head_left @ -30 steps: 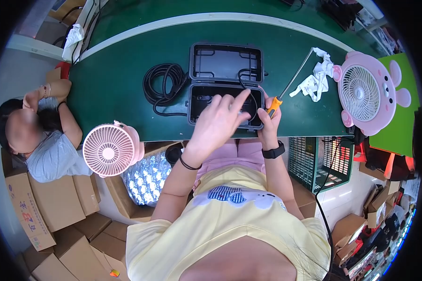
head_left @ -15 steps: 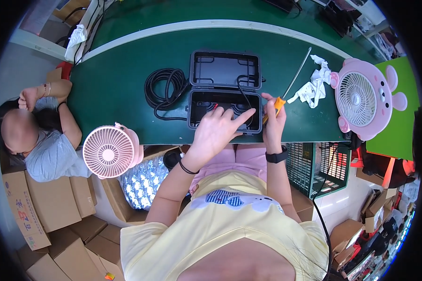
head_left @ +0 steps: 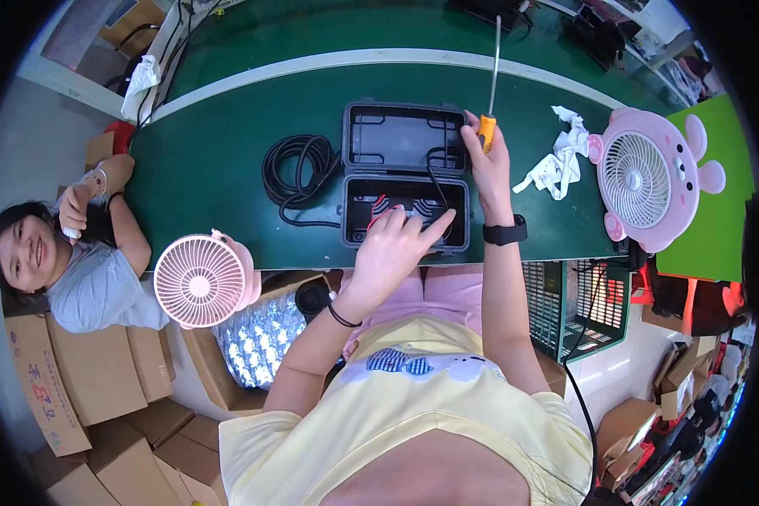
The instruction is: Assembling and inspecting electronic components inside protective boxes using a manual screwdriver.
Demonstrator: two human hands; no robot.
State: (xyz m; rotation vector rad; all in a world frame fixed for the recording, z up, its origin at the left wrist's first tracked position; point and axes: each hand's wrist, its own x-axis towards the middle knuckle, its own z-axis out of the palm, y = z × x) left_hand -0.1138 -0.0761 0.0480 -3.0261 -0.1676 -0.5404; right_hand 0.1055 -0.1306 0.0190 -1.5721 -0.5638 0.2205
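Our box (head_left: 406, 142) on the table (head_left: 219, 126) held something red (head_left: 379, 205). Our left hand's (head_left: 390, 253) grip was hidden; our right hand (head_left: 490, 164) held a screwdriver (head_left: 487, 131).

Workshop with green workbench (head_left: 228, 156), screwdriver (head_left: 487, 132), cartons (head_left: 93, 363)

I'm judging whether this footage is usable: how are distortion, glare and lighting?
Head view: fisheye distortion bows the long white strip behind the green tabletop, and the corners go black; head view: the glossy pale floor at right shows bright glare streaks; head view: the open black plastic box is dark inside its lower half.
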